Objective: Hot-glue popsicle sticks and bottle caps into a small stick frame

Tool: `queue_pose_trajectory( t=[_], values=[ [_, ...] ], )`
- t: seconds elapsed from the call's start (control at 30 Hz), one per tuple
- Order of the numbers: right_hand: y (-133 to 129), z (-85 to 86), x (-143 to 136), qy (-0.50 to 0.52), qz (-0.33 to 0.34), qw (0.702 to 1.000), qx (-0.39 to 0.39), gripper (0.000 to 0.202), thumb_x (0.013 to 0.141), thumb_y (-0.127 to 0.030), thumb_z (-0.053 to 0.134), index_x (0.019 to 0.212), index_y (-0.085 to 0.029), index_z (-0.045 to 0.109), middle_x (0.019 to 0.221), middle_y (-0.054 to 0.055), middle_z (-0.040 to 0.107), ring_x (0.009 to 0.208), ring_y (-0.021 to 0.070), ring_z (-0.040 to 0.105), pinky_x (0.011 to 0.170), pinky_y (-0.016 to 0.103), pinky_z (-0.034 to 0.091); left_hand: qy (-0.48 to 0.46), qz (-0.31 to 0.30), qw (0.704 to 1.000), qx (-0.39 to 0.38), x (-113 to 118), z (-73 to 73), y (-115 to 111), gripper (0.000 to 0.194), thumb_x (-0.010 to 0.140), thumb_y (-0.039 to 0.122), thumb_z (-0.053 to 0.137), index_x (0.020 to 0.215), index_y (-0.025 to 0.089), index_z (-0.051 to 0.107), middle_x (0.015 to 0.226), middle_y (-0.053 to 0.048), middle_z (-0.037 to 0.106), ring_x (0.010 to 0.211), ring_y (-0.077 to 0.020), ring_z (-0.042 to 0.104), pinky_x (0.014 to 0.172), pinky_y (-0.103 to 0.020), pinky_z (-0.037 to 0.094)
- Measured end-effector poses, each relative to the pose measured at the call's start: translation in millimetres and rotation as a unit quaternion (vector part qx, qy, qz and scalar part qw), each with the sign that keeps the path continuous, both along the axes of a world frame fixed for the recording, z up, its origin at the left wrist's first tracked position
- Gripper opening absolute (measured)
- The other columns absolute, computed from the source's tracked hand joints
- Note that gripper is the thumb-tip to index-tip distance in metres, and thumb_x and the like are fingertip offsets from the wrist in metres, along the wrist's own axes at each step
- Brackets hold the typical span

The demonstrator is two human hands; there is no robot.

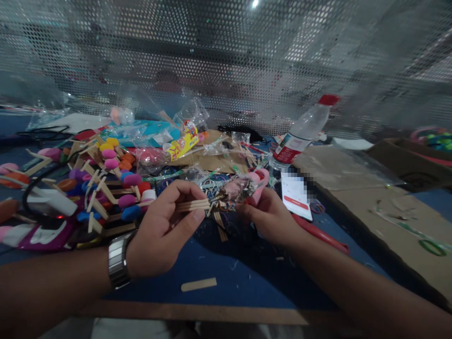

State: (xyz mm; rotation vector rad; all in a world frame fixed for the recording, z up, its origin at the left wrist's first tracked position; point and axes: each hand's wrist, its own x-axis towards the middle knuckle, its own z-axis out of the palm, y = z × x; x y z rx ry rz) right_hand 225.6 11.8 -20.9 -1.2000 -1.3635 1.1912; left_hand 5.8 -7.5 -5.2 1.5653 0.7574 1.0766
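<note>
My left hand (164, 230), with a metal watch (119, 260) on its wrist, pinches several flat wooden sticks (192, 205) between thumb and fingers. Their right ends meet the metal tip of a small pink-handled tool (259, 181), which looks like scissors or pliers. My right hand (270, 214) is closed around the tool's pink handles. Whether the tip touches the sticks is too blurred to tell. A single wooden stick (198, 284) lies on the blue table (247, 294) below my hands.
Colorful rounded pieces on wooden sticks (113, 188) are heaped at the left, beside a purple-and-white device (47, 235). A bottle with a red cap (300, 132), a phone (294, 193) and a red-handled tool (321, 234) lie or stand right. Cardboard (399, 207) is further right.
</note>
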Motion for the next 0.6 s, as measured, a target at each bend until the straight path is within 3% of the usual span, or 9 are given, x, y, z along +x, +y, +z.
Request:
queue_pose_trajectory(
  t=[0.6],
  values=[
    [0.3, 0.6, 0.7, -0.018, 0.002, 1.000, 0.004, 0.029, 0.063, -0.031, 0.072, 0.066, -0.023, 0.044, 0.053, -0.007, 0.044, 0.048, 0.0090, 0.036, 0.046, 0.025, 0.031, -0.005, 0.002, 1.000, -0.001, 0.8, 0.0, 0.9, 0.014, 0.099, 0.033, 0.057, 0.106, 0.022, 0.053, 0.076, 0.001, 0.049, 0.063, -0.0112, 0.043, 0.055, -0.020, 0.038]
  ],
)
